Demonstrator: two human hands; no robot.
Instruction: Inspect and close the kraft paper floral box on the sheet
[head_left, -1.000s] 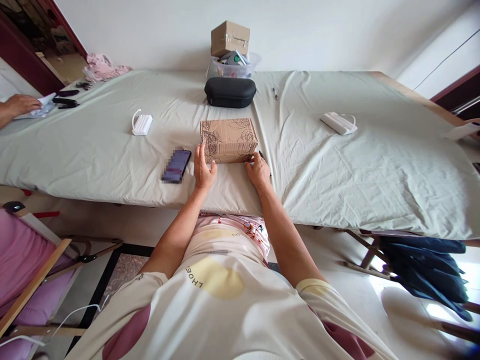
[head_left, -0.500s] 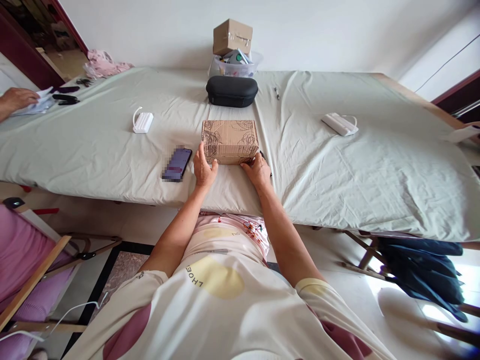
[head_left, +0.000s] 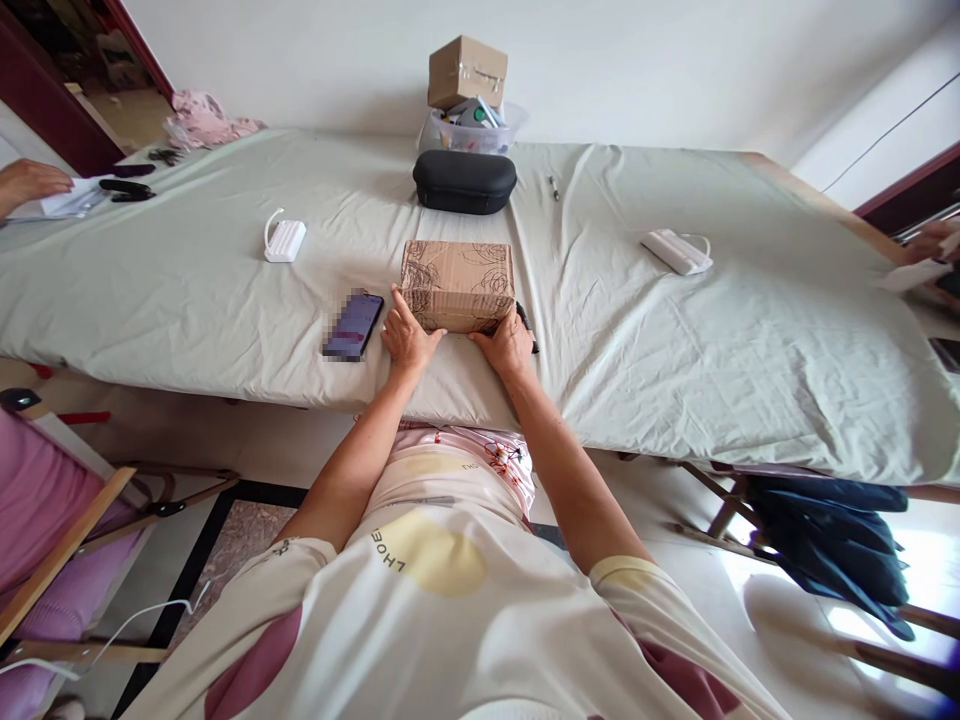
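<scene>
A brown cardboard box (head_left: 459, 270) with dark scribbled line drawings rests on the cloth-covered table in front of me. My left hand (head_left: 411, 338) holds its near left corner, the thumb along the bottom front edge and the index finger up the left side. At the near right corner, my right hand (head_left: 507, 346) grips the box, its thumb also low on the front face. A slim black object (head_left: 531, 330) lies just beyond the right hand, partly hidden by it. To the left of my left hand is a smartphone (head_left: 355, 326), its screen partly blurred.
Behind the box lies a black zip case (head_left: 465, 183), then a clear plastic tub (head_left: 516, 122) topped by another carton (head_left: 466, 72). White corded blocks (head_left: 286, 241) (head_left: 677, 251) sit on both sides. Other people's hands (head_left: 34, 182) (head_left: 934, 243) show at the far left and right edges.
The box has shifted very slightly toward me. My left thumb has moved right along its bottom edge, and my right thumb a little left. Another person's hand has appeared at the right edge.
</scene>
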